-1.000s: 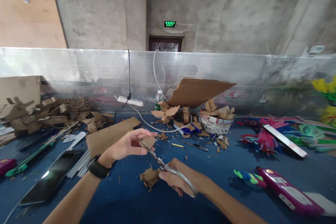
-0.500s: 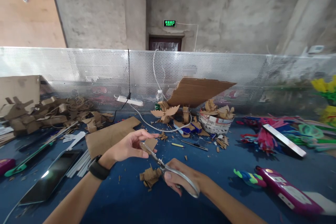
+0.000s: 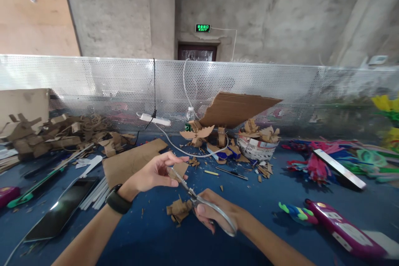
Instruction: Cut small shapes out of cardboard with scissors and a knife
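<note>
Pinched in the fingers of my left hand (image 3: 155,173) is a small piece of cardboard (image 3: 181,170). My right hand (image 3: 215,210) grips a pair of scissors (image 3: 191,194) by the handles, and the blades reach up and left to the cardboard. The blades overlap the piece near my left fingertips; how far they cut into it I cannot tell. On the table just below lies a small folded cardboard construction (image 3: 178,210). A larger flat cardboard sheet (image 3: 132,160) rests behind my left wrist, which wears a black band.
A dark tablet (image 3: 62,210) and white strips lie at left, beside a cardboard scrap pile (image 3: 62,133). Behind stand a cardboard-filled basket (image 3: 257,149) and a power strip (image 3: 155,119). At right are a phone (image 3: 339,169) and a purple glue gun (image 3: 346,228).
The scissor blades have shifted slightly across the cardboard piece, and the piece appears at a slightly different angle. Both hands keep nearly the same place; the whole view has moved a little.
</note>
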Motion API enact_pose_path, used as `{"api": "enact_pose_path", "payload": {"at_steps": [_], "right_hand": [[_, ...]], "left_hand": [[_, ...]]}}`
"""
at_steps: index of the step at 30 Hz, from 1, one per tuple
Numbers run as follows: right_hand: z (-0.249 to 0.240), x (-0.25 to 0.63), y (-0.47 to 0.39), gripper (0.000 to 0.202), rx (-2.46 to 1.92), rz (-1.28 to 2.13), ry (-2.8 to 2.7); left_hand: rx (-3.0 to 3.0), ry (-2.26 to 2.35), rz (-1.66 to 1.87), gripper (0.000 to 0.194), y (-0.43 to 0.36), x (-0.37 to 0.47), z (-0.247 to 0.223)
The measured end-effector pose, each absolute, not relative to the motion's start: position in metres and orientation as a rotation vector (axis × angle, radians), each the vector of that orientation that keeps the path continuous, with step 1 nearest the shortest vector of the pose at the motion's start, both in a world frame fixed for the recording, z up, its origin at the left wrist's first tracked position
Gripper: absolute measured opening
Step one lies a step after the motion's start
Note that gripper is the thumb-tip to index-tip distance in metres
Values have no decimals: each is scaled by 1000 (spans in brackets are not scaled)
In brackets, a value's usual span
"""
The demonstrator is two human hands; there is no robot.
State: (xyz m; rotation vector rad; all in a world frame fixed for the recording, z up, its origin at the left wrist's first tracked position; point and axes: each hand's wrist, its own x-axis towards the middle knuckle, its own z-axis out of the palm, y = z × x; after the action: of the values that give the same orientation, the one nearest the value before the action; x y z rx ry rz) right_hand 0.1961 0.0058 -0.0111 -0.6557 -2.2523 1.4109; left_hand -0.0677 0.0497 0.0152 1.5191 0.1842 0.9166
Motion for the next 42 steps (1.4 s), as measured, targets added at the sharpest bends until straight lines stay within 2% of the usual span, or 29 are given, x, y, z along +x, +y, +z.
{"api": "enact_pose_path", "payload": {"at_steps": [7,19,30,36,42], "right_hand": [[-7,198,0,74,-790,1272,-2262],[-6,196,4,72,-766,1344,-2251],[0,198,2,59,-917,1348,-2297],[1,199,-1,53,-1018,1269,-2322],[-1,198,1,55,-1046,1234,-2345]], "left_hand": [[1506,173,885,48,50,-69,16],[1541,217,846,47,50,-71,17],[1545,215,858,46,51,-72,15],[1545,215,837,46,52,-72,16],[1545,219,838,46,52,-72,16]]}}
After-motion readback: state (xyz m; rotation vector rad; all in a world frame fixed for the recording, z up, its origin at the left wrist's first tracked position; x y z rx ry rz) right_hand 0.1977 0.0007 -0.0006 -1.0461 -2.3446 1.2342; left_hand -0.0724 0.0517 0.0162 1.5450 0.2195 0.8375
